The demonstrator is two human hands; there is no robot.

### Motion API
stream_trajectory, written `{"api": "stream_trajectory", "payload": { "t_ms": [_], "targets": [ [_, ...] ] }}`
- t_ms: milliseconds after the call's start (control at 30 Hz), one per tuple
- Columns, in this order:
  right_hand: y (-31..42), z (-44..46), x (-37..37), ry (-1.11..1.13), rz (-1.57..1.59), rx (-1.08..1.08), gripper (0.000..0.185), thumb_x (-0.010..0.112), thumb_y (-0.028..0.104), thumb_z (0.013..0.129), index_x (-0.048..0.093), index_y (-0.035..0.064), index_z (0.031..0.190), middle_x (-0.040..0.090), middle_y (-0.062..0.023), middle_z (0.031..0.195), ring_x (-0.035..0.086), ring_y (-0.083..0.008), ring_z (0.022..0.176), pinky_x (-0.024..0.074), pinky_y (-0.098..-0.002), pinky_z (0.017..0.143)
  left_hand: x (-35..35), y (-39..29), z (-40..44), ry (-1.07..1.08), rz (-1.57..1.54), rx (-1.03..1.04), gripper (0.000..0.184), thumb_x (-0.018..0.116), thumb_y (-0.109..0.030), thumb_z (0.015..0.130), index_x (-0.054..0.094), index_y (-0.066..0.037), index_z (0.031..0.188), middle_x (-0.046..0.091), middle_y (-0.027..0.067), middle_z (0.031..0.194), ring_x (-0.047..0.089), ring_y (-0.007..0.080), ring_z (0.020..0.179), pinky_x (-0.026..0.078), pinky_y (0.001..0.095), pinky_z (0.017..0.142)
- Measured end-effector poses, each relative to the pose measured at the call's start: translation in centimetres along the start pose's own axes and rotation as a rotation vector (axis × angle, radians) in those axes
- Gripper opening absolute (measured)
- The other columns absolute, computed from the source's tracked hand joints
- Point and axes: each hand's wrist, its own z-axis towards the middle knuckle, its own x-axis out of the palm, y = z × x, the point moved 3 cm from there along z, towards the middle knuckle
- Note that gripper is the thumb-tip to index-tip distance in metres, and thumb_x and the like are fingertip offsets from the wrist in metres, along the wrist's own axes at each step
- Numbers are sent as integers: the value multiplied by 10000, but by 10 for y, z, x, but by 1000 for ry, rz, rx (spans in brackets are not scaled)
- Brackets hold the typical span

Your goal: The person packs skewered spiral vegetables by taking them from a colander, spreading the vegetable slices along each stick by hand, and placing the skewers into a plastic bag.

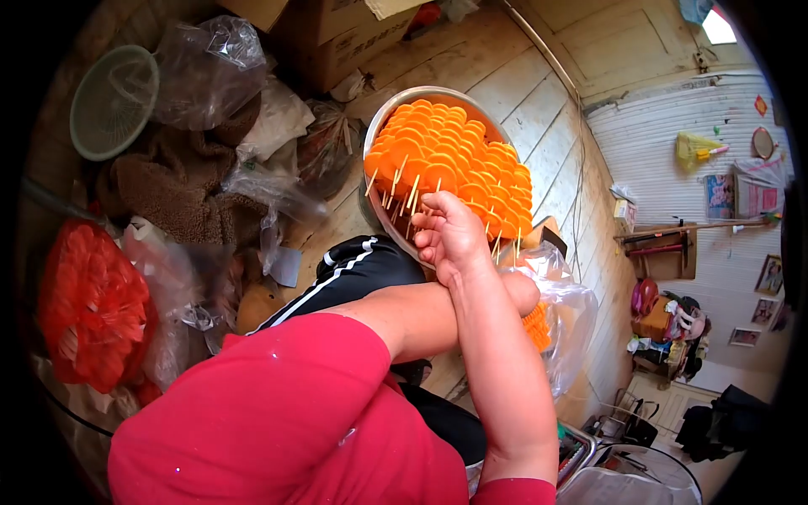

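The bowl [484,113] stands on the floor [547,126] just beyond the leg [383,263], probably to keep its load within easy reach. The orange discs [446,139] fill it, thin and round, lapped in rows like scales; their sticks [414,194] poke out at the near side, perhaps set that way for handling. The right hand [450,231] is at that edge, fingers curled towards the palm; whether the tips pinch a stick cannot be told. The left arm [417,321] crosses beneath the right forearm, its hand hidden and its fingers unreadable. Close by, a clear bag [572,316] lies beside more orange pieces [536,328].
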Motion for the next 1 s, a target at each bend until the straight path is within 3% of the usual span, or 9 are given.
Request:
{"api": "stream_trajectory", "payload": {
  "t_ms": [100, 233, 367, 533, 667, 733, 867, 933, 1000],
  "targets": [
    [2, -3, -1, -11, 37, -32, 222, 611, 239, 787, 550, 69, 915, 612, -62, 734, 545, -124, 475, 368, -228, 362, 1, 1, 2, 1, -74, -12, 346, 327, -149, 905, 533, -58, 1167, 530, 161, 1240, 470, 343, 1169, 372, 378, 972],
    [2, -5, -5, 43, 117, -85, 144, 561, 173, 848, 561, 68, 946, 612, -45, 738, 550, -119, 492, 378, -222, 381, 28, 32, 56, 73, 212, 84, 341, 333, -143, 899, 529, -57, 1165, 543, 189, 1209, 514, 318, 1125, 411, 393, 930],
    [1, -5, -13, 124, 317, -131, 187, 533, 171, 898, 579, 56, 1038, 619, -19, 739, 542, -93, 528, 388, -204, 443, 36, 45, 67, 133, 380, 134, 326, 354, -144, 887, 545, -53, 1134, 562, 199, 1162, 541, 317, 1080, 433, 402, 901],
    [2, -12, -24, 218, 464, -225, 193, 496, 149, 922, 543, 33, 1068, 601, -29, 723, 558, -103, 502, 388, -204, 410, 25, 31, 63, 161, 631, 239, 297, 390, -148, 866, 574, -40, 1073, 586, 200, 1091, 565, 322, 1020, 447, 402, 874],
    [-1, -56, -46, 199, 560, -351, 210, 476, 138, 928, 528, 22, 1095, 580, -33, 707, 534, -112, 484, 389, -207, 416, 16, 26, 66, 183, 838, 316, 277, 419, -151, 850, 597, -30, 1024, 605, 201, 1034, 585, 325, 973, 459, 403, 852],
    [-11, -85, -65, 235, 542, -513, 234, 455, 127, 922, 516, 10, 1116, 548, -44, 711, 496, -120, 484, 395, -217, 445, 8, 22, 68, 194, 923, 340, 268, 433, -152, 841, 609, -25, 999, 615, 201, 1006, 595, 327, 949, 465, 403, 841],
    [-75, -139, -121, 13, 536, -572, 246, 459, 130, 927, 469, 20, 1146, 516, -55, 678, 451, -127, 436, 378, -230, 417, 6, 16, 70, 214, 1014, 363, 254, 462, -155, 824, 632, -15, 950, 634, 202, 949, 614, 331, 901, 476, 404, 819],
    [-120, -154, -148, -113, 613, -551, 230, 468, 124, 925, 494, 5, 1121, 540, -83, 682, 479, -134, 442, 388, -224, 401, 6, 15, 72, 202, 1034, 364, 248, 476, -156, 816, 644, -10, 926, 644, 202, 920, 624, 332, 877, 482, 404, 808],
    [-165, -162, -167, -254, 677, -464, 221, 463, 143, 932, 492, 44, 1128, 515, -55, 659, 445, -131, 422, 364, -228, 414, 7, 18, 77, 164, 1044, 367, 230, 483, -136, 792, 646, -33, 917, 637, 206, 929, 605, 359, 887, 476, 408, 794]
  ]
}}
